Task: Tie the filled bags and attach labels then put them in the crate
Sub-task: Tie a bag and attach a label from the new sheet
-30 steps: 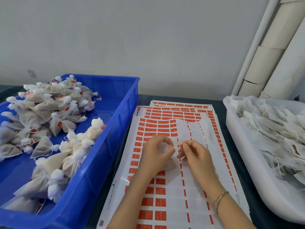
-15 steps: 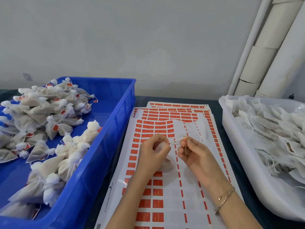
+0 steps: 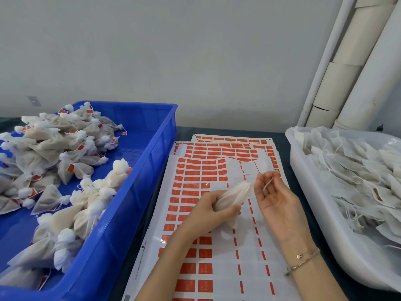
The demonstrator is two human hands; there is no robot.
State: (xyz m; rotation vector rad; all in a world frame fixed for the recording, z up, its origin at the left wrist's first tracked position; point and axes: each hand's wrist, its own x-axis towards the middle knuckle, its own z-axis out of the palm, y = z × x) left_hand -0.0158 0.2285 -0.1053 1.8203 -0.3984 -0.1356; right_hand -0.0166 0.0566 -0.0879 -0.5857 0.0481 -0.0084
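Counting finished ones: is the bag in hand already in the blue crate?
Out. The left hand grips the bag above the label sheet, right of the crate.

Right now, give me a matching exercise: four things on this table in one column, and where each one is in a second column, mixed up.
Column one
1. blue crate
2. white tub
3. label sheets
4. gathered bag

Column two
A. flat in the middle of the table
B. in the grip of the left hand
C. on the right, full of flat bags with loose strings
D. on the left, holding tied bags with red labels

Pairs: 1-D, 2-C, 3-A, 4-B.
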